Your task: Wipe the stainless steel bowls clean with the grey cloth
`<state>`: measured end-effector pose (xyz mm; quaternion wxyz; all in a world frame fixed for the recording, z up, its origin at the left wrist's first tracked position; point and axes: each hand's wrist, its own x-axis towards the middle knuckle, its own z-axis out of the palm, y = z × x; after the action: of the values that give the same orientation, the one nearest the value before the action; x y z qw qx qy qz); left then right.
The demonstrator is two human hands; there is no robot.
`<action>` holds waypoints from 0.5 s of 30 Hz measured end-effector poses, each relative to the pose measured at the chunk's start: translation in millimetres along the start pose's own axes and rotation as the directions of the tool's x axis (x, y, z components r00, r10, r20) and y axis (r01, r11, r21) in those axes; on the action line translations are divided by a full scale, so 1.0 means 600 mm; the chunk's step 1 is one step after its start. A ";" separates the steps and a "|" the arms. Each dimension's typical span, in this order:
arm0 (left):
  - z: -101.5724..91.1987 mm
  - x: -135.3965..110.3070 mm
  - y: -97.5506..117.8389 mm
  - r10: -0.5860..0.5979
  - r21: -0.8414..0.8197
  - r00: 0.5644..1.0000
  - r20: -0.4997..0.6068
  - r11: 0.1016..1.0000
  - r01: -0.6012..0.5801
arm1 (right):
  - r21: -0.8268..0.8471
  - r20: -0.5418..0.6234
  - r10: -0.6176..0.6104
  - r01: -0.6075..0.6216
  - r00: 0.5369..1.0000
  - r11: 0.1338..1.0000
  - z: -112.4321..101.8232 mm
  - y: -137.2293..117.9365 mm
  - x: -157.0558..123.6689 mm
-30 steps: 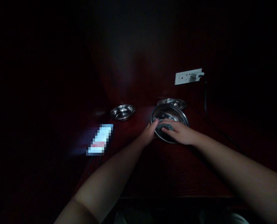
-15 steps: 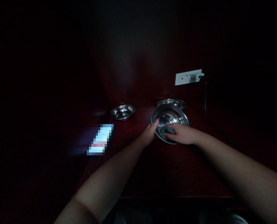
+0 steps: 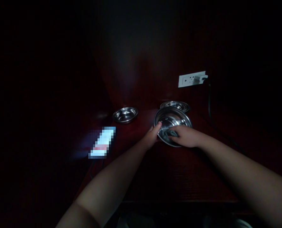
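Observation:
A shiny metal bowl (image 3: 182, 119) is tilted toward me over the dark red table. My left hand (image 3: 152, 134) grips its left rim, thumb over the edge and the other fingers hidden behind the wall. Inside the bowl, my right hand (image 3: 187, 136) presses a dark grey-green cloth (image 3: 167, 134) against the lower inner wall, its fingers closed on the cloth. Just behind the held bowl lie shallow metal dishes (image 3: 175, 104), partly covered by it; their number is unclear. Another metal bowl (image 3: 125, 114) sits upright to the left.
A lit phone-like screen (image 3: 102, 142), blurred out, is at the table's left, with a cable below it. On the back wall is a white socket (image 3: 190, 79) with a plugged-in charger (image 3: 201, 77); a dark cord (image 3: 209, 101) hangs down from it. The surroundings are very dark.
The cloth and the right fingers have shifted very slightly inside the bowl. My left hand and the bowl stay in nearly the same place.

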<state>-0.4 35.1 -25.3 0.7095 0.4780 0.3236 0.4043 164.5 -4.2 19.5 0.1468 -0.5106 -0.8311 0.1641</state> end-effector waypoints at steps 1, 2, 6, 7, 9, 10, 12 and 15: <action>0.000 0.000 0.000 0.002 0.001 1.000 0.003 1.000 -0.002 | 0.018 0.006 -0.030 0.030 1.000 0.999 0.001 0.000 0.000; 0.000 0.000 0.000 0.007 0.002 1.000 0.004 1.000 -0.007 | 0.038 0.009 -0.057 0.057 0.998 0.998 0.002 -0.001 0.000; 0.000 0.001 -0.001 0.029 0.013 1.000 -0.003 0.999 -0.029 | 0.097 0.009 -0.111 0.110 0.994 0.989 0.007 0.001 0.002; 0.000 0.001 -0.001 0.029 0.018 1.000 -0.008 0.999 -0.029 | 0.105 0.010 -0.110 0.108 0.994 0.989 0.007 0.002 0.003; 0.001 0.001 -0.001 0.022 0.022 1.000 -0.020 1.000 -0.022 | 0.118 0.013 -0.095 0.093 0.995 0.989 0.009 0.004 0.003; 0.001 0.000 -0.001 0.019 0.021 0.999 -0.027 1.000 -0.019 | 0.126 0.012 -0.087 0.085 0.996 0.988 0.009 0.005 0.004; 0.001 -0.003 0.001 0.020 0.013 1.000 -0.020 1.000 -0.019 | 0.140 0.001 -0.079 0.078 0.997 0.987 0.009 0.005 0.003; 0.000 -0.013 0.007 0.064 0.011 0.995 0.070 0.998 -0.065 | 0.144 -0.030 -0.093 0.097 0.995 0.985 0.008 0.005 0.003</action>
<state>-5.1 29.3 -21.0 0.7037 0.5066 0.2857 0.4082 163.9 -1.9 13.9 0.2007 -0.4603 -0.8386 0.2111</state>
